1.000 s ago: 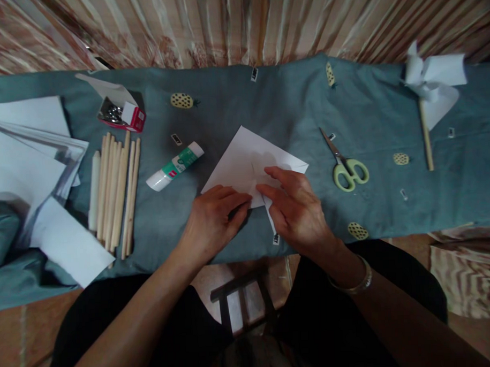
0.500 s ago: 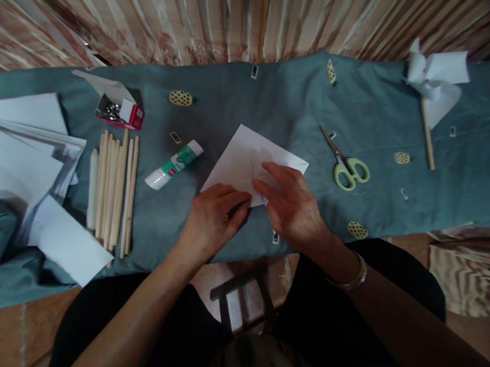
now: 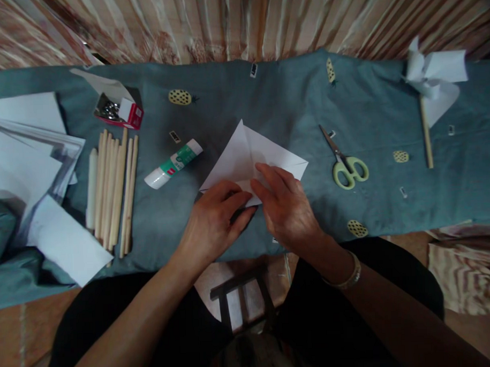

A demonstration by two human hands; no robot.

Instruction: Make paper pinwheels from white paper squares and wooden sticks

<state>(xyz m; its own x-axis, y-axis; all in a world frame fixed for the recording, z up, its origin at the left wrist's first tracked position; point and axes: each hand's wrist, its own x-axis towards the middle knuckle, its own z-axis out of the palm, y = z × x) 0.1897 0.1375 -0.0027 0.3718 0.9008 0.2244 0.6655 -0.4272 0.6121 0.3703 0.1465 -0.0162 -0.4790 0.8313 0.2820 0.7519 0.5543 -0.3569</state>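
Note:
A white sheet of paper [image 3: 268, 148] with crease lines lies turned like a diamond on the cloth in front of me. My left hand [image 3: 214, 216] is closed at its near left side, thumb and index finger at the near edge. My right hand [image 3: 288, 206] is closed on the near right part, its bent fingers pressed on the paper close to the left fingertips. Both hands hide the near corner. To the left lies a glue stick [image 3: 174, 163], and to the right are scissors [image 3: 344, 161] with light green handles, slightly open.
Several wooden sticks [image 3: 112, 193] lie left of the glue stick. Behind them stands an open small box [image 3: 119, 107] of shiny metal pieces. White papers [image 3: 22, 154] spread at far left. A paper pinwheel [image 3: 434, 80] on a stick lies at far right on the grey-green cloth [image 3: 226, 93].
My right hand has shifted slightly left and its fingers have drawn closer to the left hand. A crease from the paper's far corner now shows more clearly.

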